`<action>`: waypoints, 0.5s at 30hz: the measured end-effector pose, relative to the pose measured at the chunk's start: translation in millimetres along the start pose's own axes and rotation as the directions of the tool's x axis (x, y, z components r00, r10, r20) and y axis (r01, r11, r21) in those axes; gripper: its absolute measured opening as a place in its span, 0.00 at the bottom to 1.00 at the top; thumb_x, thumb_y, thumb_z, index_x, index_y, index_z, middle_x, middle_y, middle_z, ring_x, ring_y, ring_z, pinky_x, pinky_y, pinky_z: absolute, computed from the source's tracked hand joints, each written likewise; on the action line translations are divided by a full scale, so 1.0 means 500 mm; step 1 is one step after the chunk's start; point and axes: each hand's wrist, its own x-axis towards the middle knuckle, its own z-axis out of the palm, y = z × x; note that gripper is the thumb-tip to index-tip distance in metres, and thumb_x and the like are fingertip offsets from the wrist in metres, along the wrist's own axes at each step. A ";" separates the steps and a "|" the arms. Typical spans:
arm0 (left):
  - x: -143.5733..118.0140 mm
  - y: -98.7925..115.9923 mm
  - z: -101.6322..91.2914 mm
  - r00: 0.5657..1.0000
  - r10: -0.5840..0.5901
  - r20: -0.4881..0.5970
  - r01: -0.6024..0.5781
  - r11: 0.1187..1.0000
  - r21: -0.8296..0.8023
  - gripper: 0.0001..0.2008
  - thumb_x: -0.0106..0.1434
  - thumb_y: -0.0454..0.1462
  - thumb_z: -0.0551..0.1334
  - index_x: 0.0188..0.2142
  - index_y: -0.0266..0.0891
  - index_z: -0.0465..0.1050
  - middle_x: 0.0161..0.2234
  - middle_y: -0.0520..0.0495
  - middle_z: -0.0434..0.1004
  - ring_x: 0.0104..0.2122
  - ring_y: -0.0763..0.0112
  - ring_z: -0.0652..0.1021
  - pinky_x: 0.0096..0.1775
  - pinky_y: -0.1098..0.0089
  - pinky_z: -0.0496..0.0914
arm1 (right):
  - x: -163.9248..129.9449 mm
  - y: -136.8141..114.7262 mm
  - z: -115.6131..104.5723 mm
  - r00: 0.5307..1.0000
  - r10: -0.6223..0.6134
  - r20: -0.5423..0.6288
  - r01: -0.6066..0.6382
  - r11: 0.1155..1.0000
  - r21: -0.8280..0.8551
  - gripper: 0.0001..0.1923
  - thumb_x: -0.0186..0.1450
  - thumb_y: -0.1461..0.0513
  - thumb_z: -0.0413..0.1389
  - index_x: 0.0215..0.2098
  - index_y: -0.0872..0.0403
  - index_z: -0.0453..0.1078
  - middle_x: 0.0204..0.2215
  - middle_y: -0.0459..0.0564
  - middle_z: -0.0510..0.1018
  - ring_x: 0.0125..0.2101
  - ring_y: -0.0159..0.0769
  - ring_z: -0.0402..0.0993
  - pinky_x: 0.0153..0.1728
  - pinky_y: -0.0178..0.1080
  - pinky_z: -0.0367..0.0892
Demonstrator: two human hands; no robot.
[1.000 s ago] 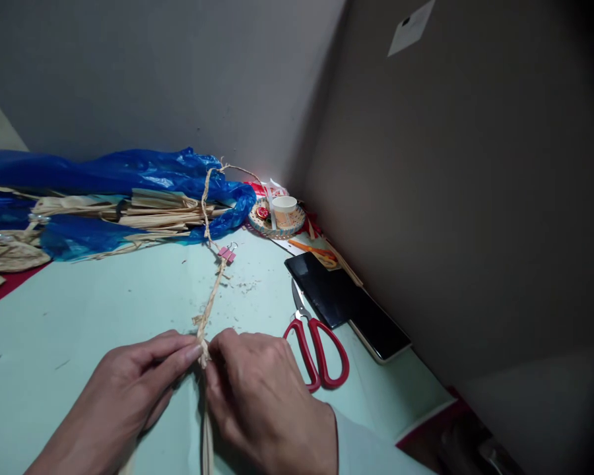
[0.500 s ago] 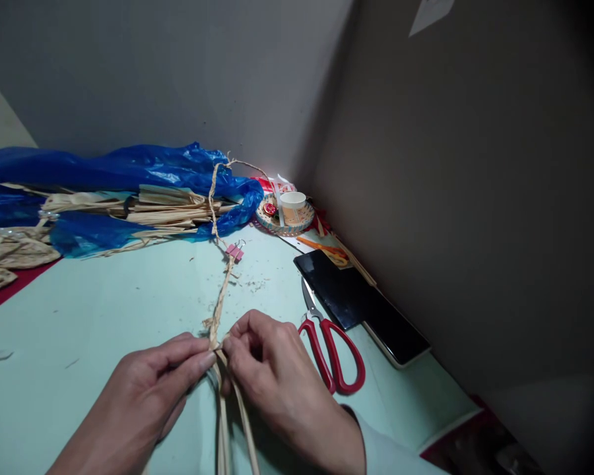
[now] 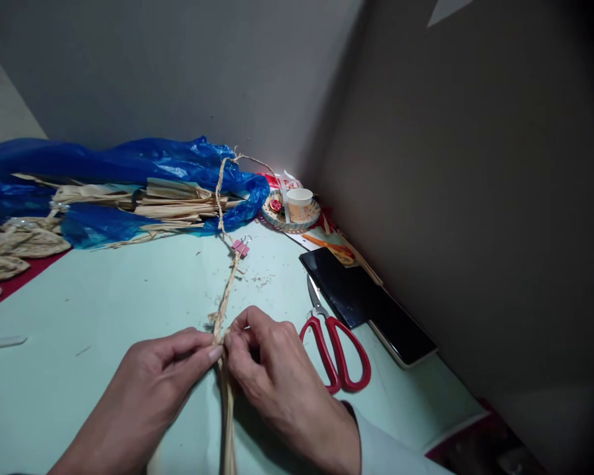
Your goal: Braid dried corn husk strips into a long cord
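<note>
- Left hand (image 3: 151, 389): near the table's front edge, fingers narrowed to a pinch, fingertips pressed on the straw braid (image 3: 226, 300) from the left.
- Right hand (image 3: 272, 376): just beside the left, fingertips touching it across the braid; fingers curled tight, pinching the same spot from the right. White sleeve at the wrist.
- Straw braid: plaited tan cord running from the pinch point away across the middle of the table toward the far edge; loose unplaited strands (image 3: 228, 422) hang from the pinch toward the front edge.
- Pink binder clip (image 3: 240, 247): clamped on the braid, well beyond the hands.
- Table (image 3: 79, 303): pale green top, scattered straw crumbs around the clip.
- Red-handled scissors (image 3: 334, 346): lying flat just right of the right hand, blades closed, tips pointing to the far edge.
- Black phone (image 3: 366, 303): flat along the right edge, next to the scissors' blades.
- Blue plastic sheet (image 3: 129, 161): heaped at the far left edge, with a bundle of flat straw strips (image 3: 173, 201) lying on it.
- Woven coaster (image 3: 291, 214): far right corner, bearing a small paper cup (image 3: 299, 201).
</note>
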 end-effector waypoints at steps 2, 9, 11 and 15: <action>0.005 0.005 -0.002 0.998 0.055 0.013 -0.055 0.998 0.040 0.08 0.50 0.46 0.69 0.25 0.47 0.84 0.26 0.51 0.81 0.33 0.63 0.80 0.36 0.74 0.74 | 0.000 0.000 0.005 0.999 0.020 -0.036 -0.019 0.999 0.038 0.12 0.72 0.56 0.48 0.34 0.53 0.66 0.24 0.44 0.70 0.24 0.30 0.62 0.24 0.33 0.52; 0.005 0.004 -0.011 0.998 0.039 0.052 -0.041 0.999 0.035 0.06 0.54 0.42 0.67 0.28 0.49 0.85 0.29 0.52 0.83 0.34 0.63 0.80 0.37 0.74 0.72 | -0.005 -0.010 -0.012 0.999 0.029 -0.020 -0.026 0.992 0.121 0.12 0.72 0.55 0.51 0.35 0.54 0.68 0.26 0.44 0.73 0.28 0.31 0.66 0.27 0.32 0.56; 0.004 0.003 -0.017 0.997 0.003 0.074 -0.004 1.000 0.012 0.06 0.53 0.41 0.67 0.29 0.50 0.85 0.30 0.53 0.83 0.34 0.63 0.80 0.37 0.74 0.72 | -0.010 -0.014 -0.019 0.999 0.037 0.034 -0.041 0.990 0.134 0.09 0.70 0.56 0.55 0.37 0.54 0.68 0.27 0.44 0.74 0.29 0.32 0.68 0.28 0.32 0.58; 0.003 0.006 -0.019 0.999 -0.010 0.032 0.010 1.000 -0.009 0.05 0.51 0.43 0.68 0.27 0.50 0.85 0.28 0.53 0.83 0.34 0.62 0.80 0.35 0.75 0.72 | -0.018 -0.017 -0.020 0.991 0.056 0.120 -0.065 0.995 0.076 0.07 0.66 0.58 0.59 0.36 0.54 0.70 0.27 0.46 0.76 0.28 0.33 0.70 0.28 0.33 0.60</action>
